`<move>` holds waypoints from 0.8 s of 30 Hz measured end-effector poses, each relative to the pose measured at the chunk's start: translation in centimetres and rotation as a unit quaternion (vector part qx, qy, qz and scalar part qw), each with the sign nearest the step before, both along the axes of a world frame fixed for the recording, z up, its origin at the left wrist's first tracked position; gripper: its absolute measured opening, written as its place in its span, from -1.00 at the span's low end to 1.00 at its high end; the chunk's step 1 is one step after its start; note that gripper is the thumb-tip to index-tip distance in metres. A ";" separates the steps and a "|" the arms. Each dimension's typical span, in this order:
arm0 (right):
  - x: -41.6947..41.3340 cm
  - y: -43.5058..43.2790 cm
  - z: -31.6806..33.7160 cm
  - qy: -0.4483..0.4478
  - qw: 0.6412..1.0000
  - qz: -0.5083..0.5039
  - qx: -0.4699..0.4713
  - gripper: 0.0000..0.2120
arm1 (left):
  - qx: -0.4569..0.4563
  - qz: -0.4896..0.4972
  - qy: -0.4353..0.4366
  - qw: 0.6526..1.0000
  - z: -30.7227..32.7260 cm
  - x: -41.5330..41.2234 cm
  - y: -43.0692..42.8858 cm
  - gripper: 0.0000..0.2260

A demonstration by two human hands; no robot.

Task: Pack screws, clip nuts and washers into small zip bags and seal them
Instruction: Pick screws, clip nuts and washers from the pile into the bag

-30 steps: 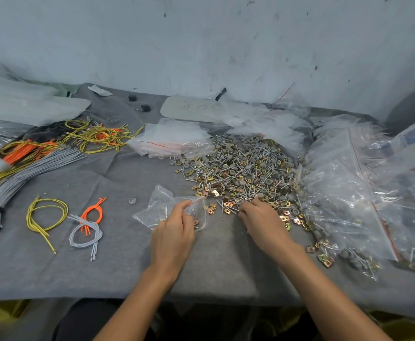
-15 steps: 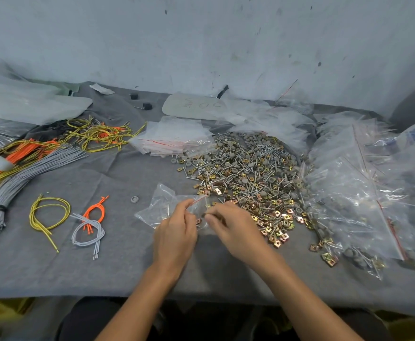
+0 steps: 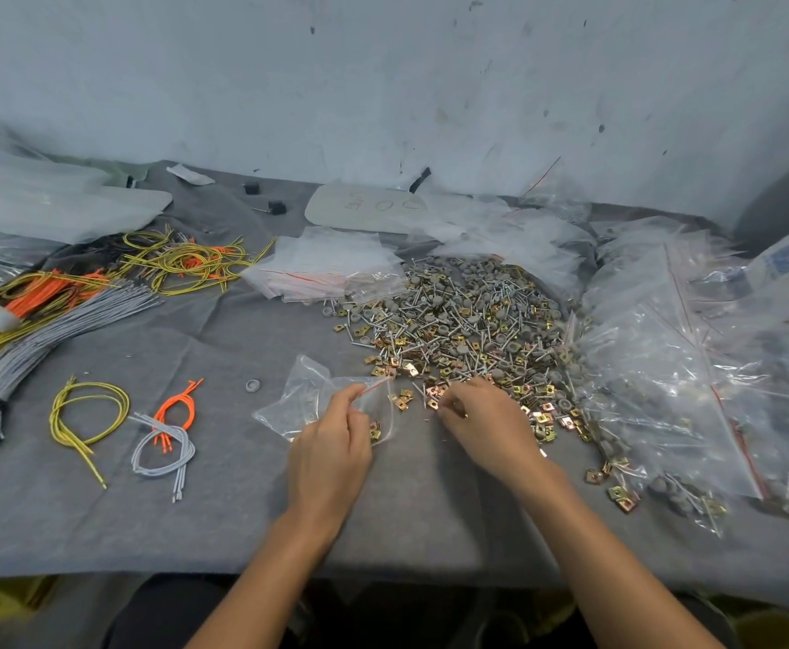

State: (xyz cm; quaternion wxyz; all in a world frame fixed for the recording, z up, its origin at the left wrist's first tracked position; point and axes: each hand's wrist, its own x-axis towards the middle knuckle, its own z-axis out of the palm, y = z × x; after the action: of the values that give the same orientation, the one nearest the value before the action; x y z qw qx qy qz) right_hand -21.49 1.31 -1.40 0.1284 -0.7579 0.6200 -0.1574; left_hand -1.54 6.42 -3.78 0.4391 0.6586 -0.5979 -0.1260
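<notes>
The left hand (image 3: 331,454) lies toward the front edge of the worktop (image 3: 196,517), at centre. Its thumb and forefinger pinch the mouth of the zip bag (image 3: 306,398), which lies flat on the worktop. One clip nut (image 3: 374,430) sits inside the bag, beside the thumb.

The right hand (image 3: 486,426) is just right of the bag. Its fingers (image 3: 453,401) curl down onto the near edge of the heap (image 3: 462,320) of screws, clip nuts and washers. Whether they grip a part cannot be told.

Left of the bag lies a loose washer (image 3: 253,384). Toward the left edge lie a grey loop (image 3: 163,454), an orange loop (image 3: 179,405) and a yellow loop (image 3: 88,414) of wire.

Filled bags (image 3: 664,367) line the right edge. A stack (image 3: 331,264) of empty bags lies at the far left side of the heap, toward the back edge.
</notes>
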 end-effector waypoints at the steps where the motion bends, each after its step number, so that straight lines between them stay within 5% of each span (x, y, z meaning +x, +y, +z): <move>1: 0.0 -0.1 -0.1 0.010 1.000 0.005 0.002 -0.93 | 0.001 -0.002 0.003 1.000 0.0 0.0 0.1 -0.59; 15: 1.6 -1.0 -0.2 0.072 0.997 -0.012 -0.018 -0.82 | 0.015 -0.003 -0.011 1.000 0.5 -0.2 0.3 -0.69; 21: 2.9 2.0 0.3 -0.108 0.991 0.027 -0.076 -0.91 | 0.020 -0.005 -0.017 1.000 0.4 -0.3 0.3 -0.69; 24: 4.7 3.6 0.3 -0.124 0.984 0.093 -0.090 -0.93 | 0.017 -0.001 -0.016 1.000 0.5 -0.3 0.5 -0.61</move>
State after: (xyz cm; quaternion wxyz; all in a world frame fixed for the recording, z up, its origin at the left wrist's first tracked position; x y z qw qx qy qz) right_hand -16.79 4.89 -1.14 0.1497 -0.7950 0.5095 -0.2931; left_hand -1.84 6.88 -3.26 0.4178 0.6672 -0.6036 -0.1263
